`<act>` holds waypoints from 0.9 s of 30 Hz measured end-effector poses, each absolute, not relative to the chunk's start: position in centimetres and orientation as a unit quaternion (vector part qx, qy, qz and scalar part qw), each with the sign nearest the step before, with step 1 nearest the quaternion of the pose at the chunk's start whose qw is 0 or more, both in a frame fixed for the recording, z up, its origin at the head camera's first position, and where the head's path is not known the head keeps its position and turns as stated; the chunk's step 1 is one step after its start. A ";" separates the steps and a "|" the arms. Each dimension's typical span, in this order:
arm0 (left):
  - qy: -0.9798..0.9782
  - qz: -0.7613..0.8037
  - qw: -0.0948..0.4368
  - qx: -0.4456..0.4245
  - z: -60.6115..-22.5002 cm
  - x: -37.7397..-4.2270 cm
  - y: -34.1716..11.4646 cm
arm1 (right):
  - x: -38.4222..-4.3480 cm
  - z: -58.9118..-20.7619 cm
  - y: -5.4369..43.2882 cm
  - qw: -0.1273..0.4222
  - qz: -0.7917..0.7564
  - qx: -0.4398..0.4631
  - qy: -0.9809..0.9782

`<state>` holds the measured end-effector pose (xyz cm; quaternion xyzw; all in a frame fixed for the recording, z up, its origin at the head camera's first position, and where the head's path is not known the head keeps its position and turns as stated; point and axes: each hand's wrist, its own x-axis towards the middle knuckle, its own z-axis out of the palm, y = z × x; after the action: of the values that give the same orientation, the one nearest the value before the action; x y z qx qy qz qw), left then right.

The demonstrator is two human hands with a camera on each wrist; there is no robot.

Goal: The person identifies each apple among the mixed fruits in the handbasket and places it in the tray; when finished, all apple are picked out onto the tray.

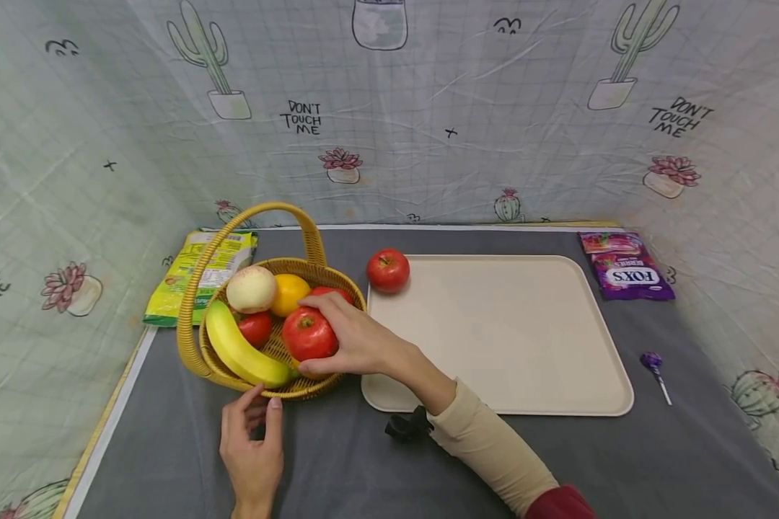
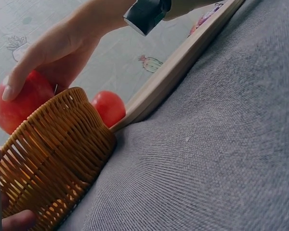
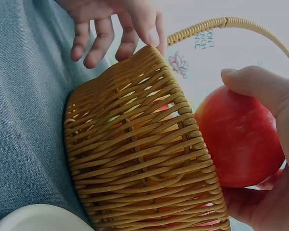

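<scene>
In the head view my right hand grips a red apple over the right side of a wicker basket. Thumb and fingers curve around the apple, as the right wrist view also shows. My left hand is at the basket's front rim, fingertips touching it, fingers loosely bent. Inside the basket lie a banana, a pale round fruit, an orange fruit and more red fruit, partly hidden. Another red apple sits at the upper left corner of a beige tray.
Behind the basket lies a yellow-green packet. At the right are a purple FOX'S packet and a purple-wrapped lollipop. The basket's tall handle arches over its left side. A printed curtain encloses the grey table.
</scene>
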<state>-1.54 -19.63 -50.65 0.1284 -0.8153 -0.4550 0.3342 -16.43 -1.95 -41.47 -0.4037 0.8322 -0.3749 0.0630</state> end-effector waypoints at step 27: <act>-0.811 -0.465 0.331 0.128 -50.7 -1.6 -19.8 | -18.2 -39.8 0.8 0.006 -0.439 -0.346 0.829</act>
<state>-1.59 -19.76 -50.68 0.1278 -0.8112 -0.4646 0.3315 -18.23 0.79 -39.77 -0.3461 0.8291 -0.4390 0.0058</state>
